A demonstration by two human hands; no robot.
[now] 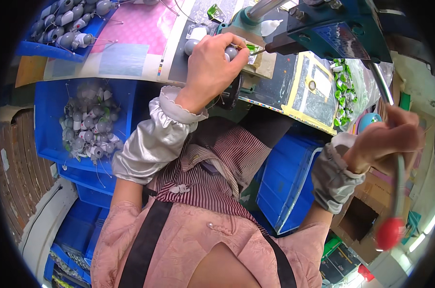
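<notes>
Left hand [211, 69] pinches grey bulb [231, 52] by press [335, 41], top centre; right hand [389, 140] grips lever [398, 187], far right. Keep fingers [239, 60] clear.

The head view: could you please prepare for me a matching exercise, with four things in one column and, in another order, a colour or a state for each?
Things:
1. left hand
2. right hand
3. ball knob at the lower right
4. tray at the upper left

Colour or state:
A. blue
B. gripping the lever
C. red
D. holding a grey bulb

Right pairs: 1-D, 2-B, 3-C, 4-A
</notes>
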